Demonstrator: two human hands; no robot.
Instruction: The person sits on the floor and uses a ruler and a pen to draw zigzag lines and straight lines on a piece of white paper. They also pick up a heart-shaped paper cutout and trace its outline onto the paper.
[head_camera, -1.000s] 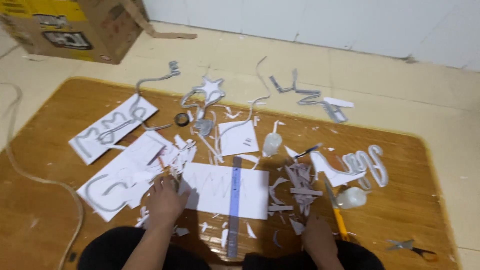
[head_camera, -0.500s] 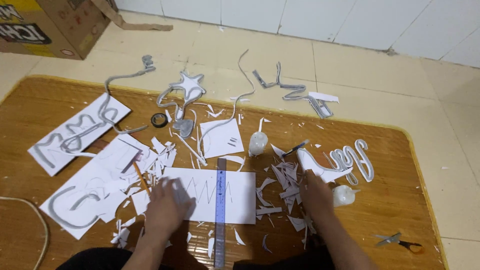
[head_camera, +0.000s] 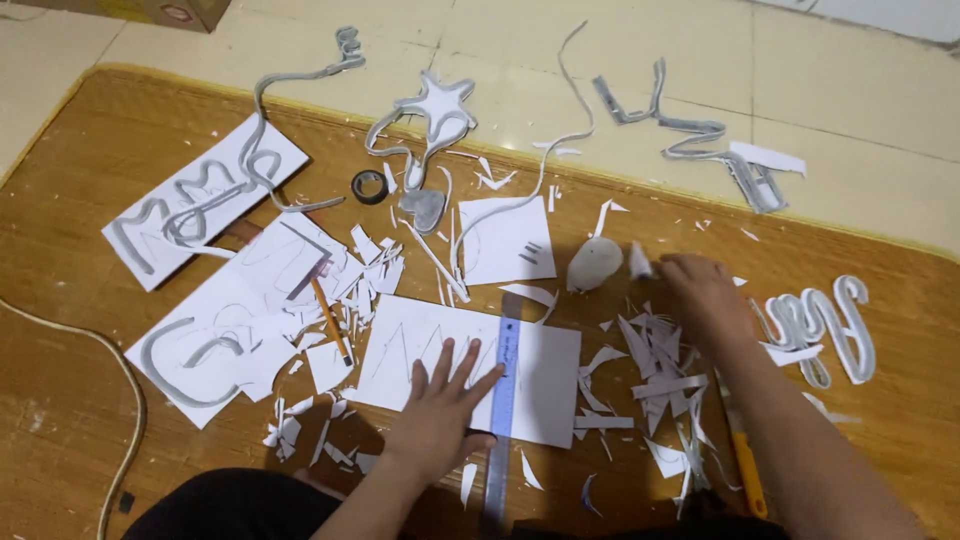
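Flat and spread, the left hand (head_camera: 440, 405) has no closed grip: its open palm presses the white sheet (head_camera: 420, 350) down, fingertips just touching the blue ruler (head_camera: 503, 400) that lies across the sheet from 12 to 6 o'clock. The right hand (head_camera: 705, 295) is blurred, reaching toward 12 o'clock among paper scraps (head_camera: 655, 375); whether its grip holds anything I cannot tell, though a small white scrap (head_camera: 638, 260) shows at its fingertips.

Thin, light and limp, the sheet likely slides on the smooth wooden mat (head_camera: 80, 400) unless pressed, and it creases or tears easily. Hold is best taken by a flat palm or a pinch at a free edge; the corner at 4 o'clock lies bare. Being stiff and thin, the ruler should lift best from its near end.

At 10 o'clock of the left hand lies a pencil (head_camera: 328, 318), well beyond it a tape roll (head_camera: 370, 186). A yellow knife (head_camera: 745, 470) lies beside the right forearm. Scraps crowd the middle; open room shows at the mat's left, near the cord (head_camera: 130, 400), and on the tile floor (head_camera: 880, 110) at 12 o'clock.
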